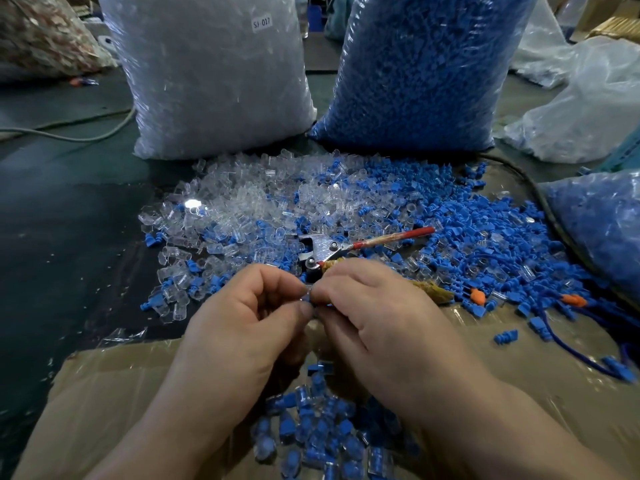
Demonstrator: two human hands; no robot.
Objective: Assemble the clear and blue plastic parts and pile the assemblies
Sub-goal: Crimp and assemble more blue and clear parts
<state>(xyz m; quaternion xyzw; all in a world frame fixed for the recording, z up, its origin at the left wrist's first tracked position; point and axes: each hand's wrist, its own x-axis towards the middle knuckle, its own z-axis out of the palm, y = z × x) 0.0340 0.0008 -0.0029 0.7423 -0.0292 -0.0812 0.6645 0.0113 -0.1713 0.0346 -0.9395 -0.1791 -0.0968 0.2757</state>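
Pinching a small part [308,295] between left hand [242,317] and right hand [374,317], fingertips together, above pile [322,431] on cardboard [104,393]; loose parts [467,230] beyond, around pliers [332,247]; bare mat [69,220] past cardboard's left edge; bags [214,81] behind.

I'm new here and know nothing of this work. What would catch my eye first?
At the back stand a tall sack of clear plastic parts, left, and a tall sack of blue plastic parts, right, with a loose heap of mixed clear and blue parts spread before them. In the centre the left hand and right hand pinch a small plastic part above a pile of clear-and-blue assemblies.
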